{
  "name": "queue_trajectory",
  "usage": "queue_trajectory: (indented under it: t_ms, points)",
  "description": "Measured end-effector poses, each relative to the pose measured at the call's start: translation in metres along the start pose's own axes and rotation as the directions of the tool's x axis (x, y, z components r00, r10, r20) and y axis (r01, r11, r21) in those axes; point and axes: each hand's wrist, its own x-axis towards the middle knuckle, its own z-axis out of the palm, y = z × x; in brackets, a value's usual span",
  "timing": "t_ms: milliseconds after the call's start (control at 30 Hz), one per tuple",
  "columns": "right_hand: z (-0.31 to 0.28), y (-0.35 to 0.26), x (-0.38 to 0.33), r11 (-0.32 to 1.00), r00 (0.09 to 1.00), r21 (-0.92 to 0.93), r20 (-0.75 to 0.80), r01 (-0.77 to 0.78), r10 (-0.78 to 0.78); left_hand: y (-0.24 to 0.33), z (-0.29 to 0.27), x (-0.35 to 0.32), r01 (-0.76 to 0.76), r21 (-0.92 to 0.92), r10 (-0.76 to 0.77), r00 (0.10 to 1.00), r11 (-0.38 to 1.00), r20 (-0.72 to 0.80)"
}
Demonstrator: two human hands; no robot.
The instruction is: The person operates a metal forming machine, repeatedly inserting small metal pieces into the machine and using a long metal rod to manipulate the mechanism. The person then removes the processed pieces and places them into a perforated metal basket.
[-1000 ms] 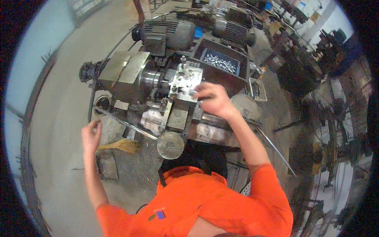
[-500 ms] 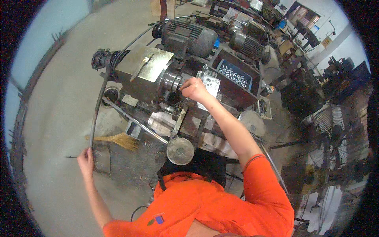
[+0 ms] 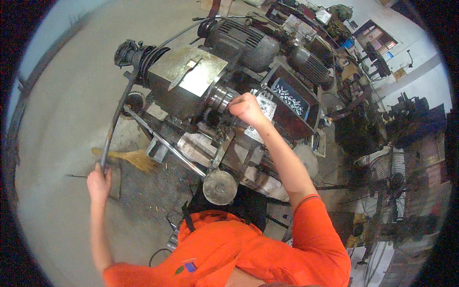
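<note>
My left hand [image 3: 99, 185] is wrapped round the lower end of a long metal lever [image 3: 114, 125], which runs up to the far left end of a small lathe. At the lathe's round steel chuck [image 3: 221, 98], the fingers of my right hand [image 3: 247, 109] are pinched together close to its face. Whatever they hold there is hidden by the hand. Just right of that hand is a bright metal tool plate [image 3: 266, 106]. A box-shaped headstock [image 3: 167, 91] stands left of the chuck, with a flat metal bar [image 3: 184, 75] lying on its lid.
Behind the plate, a dark metal box holds a blue tray [image 3: 297, 109] of small shiny metal parts. An electric motor [image 3: 246, 44] sits beyond the headstock. Nearer me is a round handwheel [image 3: 220, 187]. A straw broom [image 3: 136, 159] lies on the floor; a fan [image 3: 385, 184] stands right.
My left hand has swung the lever's lower end outward to the left. My right hand stays at the chuck with its fingers closed. The whole view has shifted slightly.
</note>
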Motion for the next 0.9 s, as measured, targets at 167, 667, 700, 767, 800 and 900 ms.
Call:
queue_trajectory:
  t_ms: [167, 667, 700, 767, 800, 900]
  points:
    - [-0.003, -0.007, -0.004, 0.991, 0.991, -0.022, 0.013, -0.135, 0.135, -0.084, 0.013, 0.040, -0.101, 0.312, 0.097, 0.995, 0.945, 0.028]
    - [-0.048, -0.020, -0.075, 0.955, 0.928, -0.198, -0.257, 0.222, -0.269, -0.058, 0.032, 0.125, -0.315, -0.161, 0.174, 0.806, 0.935, -0.566]
    - [-0.057, -0.012, -0.098, 0.921, 0.893, -0.296, -0.297, 0.252, -0.339, -0.021, 0.040, 0.106, -0.357, -0.267, 0.126, 0.777, 0.895, -0.617]
    - [-0.074, -0.006, -0.143, 0.933, 0.893, -0.293, -0.332, 0.208, -0.303, -0.022, 0.126, 0.089, 0.145, -0.440, -0.197, 0.978, 0.886, -0.073]
    - [-0.083, 0.005, -0.169, 0.918, 0.902, -0.375, -0.340, 0.131, -0.267, -0.008, 0.166, 0.092, 0.166, -0.499, -0.045, 0.969, 0.850, 0.244]
    - [-0.110, 0.037, -0.258, 0.882, 0.924, -0.446, -0.380, -0.151, -0.034, 0.084, 0.203, 0.057, -0.039, -0.192, 0.111, 0.919, 0.981, 0.380]
